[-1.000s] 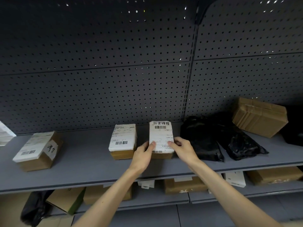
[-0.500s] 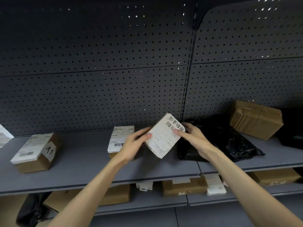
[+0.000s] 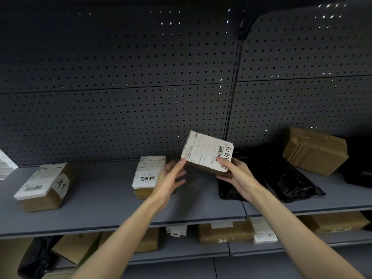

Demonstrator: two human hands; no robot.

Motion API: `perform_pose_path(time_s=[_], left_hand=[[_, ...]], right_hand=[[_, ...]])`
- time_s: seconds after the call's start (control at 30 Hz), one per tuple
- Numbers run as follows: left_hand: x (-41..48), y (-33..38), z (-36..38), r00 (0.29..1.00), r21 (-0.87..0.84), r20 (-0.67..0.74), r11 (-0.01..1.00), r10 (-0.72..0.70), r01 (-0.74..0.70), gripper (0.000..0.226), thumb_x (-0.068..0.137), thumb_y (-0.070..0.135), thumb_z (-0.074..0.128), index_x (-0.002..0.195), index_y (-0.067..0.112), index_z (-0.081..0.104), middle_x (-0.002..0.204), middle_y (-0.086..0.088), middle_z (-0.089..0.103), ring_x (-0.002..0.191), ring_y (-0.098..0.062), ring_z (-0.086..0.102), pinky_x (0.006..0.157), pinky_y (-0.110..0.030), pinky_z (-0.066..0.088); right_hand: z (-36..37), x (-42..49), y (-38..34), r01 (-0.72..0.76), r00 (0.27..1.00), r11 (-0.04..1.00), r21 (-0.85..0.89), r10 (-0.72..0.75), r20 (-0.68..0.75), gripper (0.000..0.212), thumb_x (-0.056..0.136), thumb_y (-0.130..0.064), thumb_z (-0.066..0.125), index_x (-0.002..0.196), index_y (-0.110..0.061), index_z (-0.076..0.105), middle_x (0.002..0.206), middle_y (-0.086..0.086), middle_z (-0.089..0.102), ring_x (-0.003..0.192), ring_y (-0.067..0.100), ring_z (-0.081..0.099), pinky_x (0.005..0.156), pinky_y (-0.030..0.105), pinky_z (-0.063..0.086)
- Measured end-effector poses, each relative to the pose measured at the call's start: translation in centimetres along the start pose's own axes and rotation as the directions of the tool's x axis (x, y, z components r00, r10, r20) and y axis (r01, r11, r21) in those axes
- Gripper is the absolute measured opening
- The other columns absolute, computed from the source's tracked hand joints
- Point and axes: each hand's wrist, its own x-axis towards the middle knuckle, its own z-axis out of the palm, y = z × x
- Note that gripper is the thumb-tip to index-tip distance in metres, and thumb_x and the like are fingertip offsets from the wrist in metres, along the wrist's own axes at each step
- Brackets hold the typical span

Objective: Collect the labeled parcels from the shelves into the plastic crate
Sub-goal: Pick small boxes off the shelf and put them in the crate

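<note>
A small brown parcel with a white barcode label (image 3: pixel 205 151) is held up above the grey shelf (image 3: pixel 112 206), turned sideways. My right hand (image 3: pixel 234 174) grips its right end, thumb on the label. My left hand (image 3: pixel 171 178) touches its lower left corner with spread fingers. Two more labeled parcels stay on the shelf: one (image 3: pixel 148 175) just left of my left hand, another (image 3: pixel 43 187) at the far left. No plastic crate is in view.
Black plastic bags (image 3: pixel 289 182) lie right of my hands, with a plain cardboard box (image 3: pixel 315 151) behind them. The lower shelf (image 3: pixel 181 250) holds several brown boxes and a black bag (image 3: pixel 34 256). A perforated dark back panel (image 3: pixel 141 77) closes the shelf behind.
The parcel was lifted off the shelf and rotated clockwise, its barcode end now to the right. Both hands rose with it; the left hand has loosened to a fingertip touch.
</note>
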Motion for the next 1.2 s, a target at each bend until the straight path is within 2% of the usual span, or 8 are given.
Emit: perform_pose_path(time_s=[0.1, 0.27, 0.33, 0.53, 0.7, 0.8, 1.03, 1.2], left_hand=[[-0.4, -1.4, 1.6, 0.998, 0.006, 0.044, 0.999, -0.054, 0.054, 0.101, 0.074, 0.051, 0.076, 0.155, 0.013, 0.030, 0.137, -0.007, 0.061, 0.119, -0.016, 0.064, 0.102, -0.041, 0.054], [-0.2, -1.1, 3.2, 0.997, -0.040, 0.052, 0.998, 0.054, -0.052, 0.059, 0.087, 0.033, 0.076, 0.139, 0.021, 0.051, 0.120, 0.005, 0.074, 0.115, -0.017, 0.068, 0.106, -0.047, 0.050], [0.0, -0.6, 3.0, 0.994, -0.021, 0.034, 0.994, 0.106, -0.106, 0.056, 0.088, 0.029, 0.078, 0.138, 0.020, 0.053, 0.121, 0.004, 0.073, 0.116, -0.018, 0.068, 0.106, -0.048, 0.050], [0.4, 1.7, 1.7, 0.981, 0.049, 0.026, 0.980, 0.194, -0.195, 0.048, 0.096, 0.023, 0.067, 0.142, 0.019, 0.053, 0.118, 0.005, 0.074, 0.110, -0.013, 0.070, 0.087, -0.032, 0.060], [0.4, 3.2, 1.8, 0.971, 0.099, 0.047, 0.966, 0.236, -0.240, 0.038, 0.098, 0.024, 0.063, 0.136, 0.021, 0.061, 0.125, 0.005, 0.072, 0.119, -0.015, 0.066, 0.102, -0.039, 0.052], [0.3, 4.2, 1.9, 0.962, 0.100, 0.039, 0.957, 0.271, -0.274, 0.040, 0.099, 0.025, 0.062, 0.139, 0.022, 0.058, 0.126, 0.007, 0.071, 0.120, -0.015, 0.065, 0.101, -0.038, 0.053], [0.1, 9.3, 2.1, 0.912, 0.169, 0.029, 0.897, 0.409, -0.408, 0.044, 0.099, 0.033, 0.061, 0.142, 0.026, 0.056, 0.127, 0.009, 0.070, 0.119, -0.010, 0.066, 0.108, -0.043, 0.049], [-0.3, 13.9, 2.3, 0.853, 0.200, 0.069, 0.831, 0.517, -0.520, 0.036, 0.100, 0.036, 0.058, 0.136, 0.036, 0.057, 0.126, 0.012, 0.070, 0.116, -0.008, 0.066, 0.105, -0.039, 0.052]], right_hand=[[1.1, -0.4, 0.4, 0.006, 1.000, 0.999, 0.048, -0.006, -0.004, 0.049, 0.086, -0.029, 0.074, 0.129, -0.013, 0.056, 0.112, 0.002, 0.074, 0.105, 0.020, 0.070, 0.098, 0.044, 0.053], [2.8, -1.3, 1.0, 0.012, 0.996, 1.000, 0.018, -0.013, 0.090, 0.037, 0.090, -0.018, 0.070, 0.125, -0.012, 0.061, 0.114, 0.004, 0.074, 0.108, 0.018, 0.069, 0.089, 0.028, 0.052], [2.6, -1.3, 1.0, 0.021, 0.993, 1.000, -0.006, -0.021, 0.120, 0.038, 0.089, -0.020, 0.071, 0.126, -0.013, 0.063, 0.116, 0.003, 0.073, 0.110, 0.017, 0.068, 0.093, 0.030, 0.051], [1.6, -0.8, -0.7, 0.093, 0.993, 0.994, -0.063, -0.088, 0.079, 0.094, 0.070, -0.055, 0.082, 0.143, -0.012, 0.045, 0.116, 0.001, 0.073, 0.113, 0.013, 0.066, 0.107, 0.040, 0.047], [2.5, -0.5, -2.4, 0.187, 0.976, 0.973, -0.137, -0.168, 0.139, 0.072, 0.077, -0.056, 0.075, 0.139, -0.025, 0.052, 0.128, -0.005, 0.067, 0.124, 0.013, 0.059, 0.112, 0.044, 0.041], [3.4, -0.5, -3.4, 0.237, 0.967, 0.962, -0.134, -0.220, 0.131, 0.052, 0.091, -0.039, 0.069, 0.138, -0.023, 0.053, 0.128, -0.007, 0.067, 0.122, 0.010, 0.060, 0.110, 0.042, 0.043], [5.3, 0.4, -7.8, 0.349, 0.935, 0.921, -0.175, -0.329, 0.132, 0.037, 0.097, -0.032, 0.060, 0.134, -0.028, 0.055, 0.123, -0.012, 0.069, 0.114, 0.004, 0.064, 0.102, 0.031, 0.049], [6.9, 0.5, -12.2, 0.468, 0.882, 0.863, -0.193, -0.440, 0.172, 0.042, 0.099, -0.031, 0.058, 0.140, -0.021, 0.052, 0.124, -0.011, 0.068, 0.112, 0.003, 0.065, 0.093, 0.021, 0.053]])
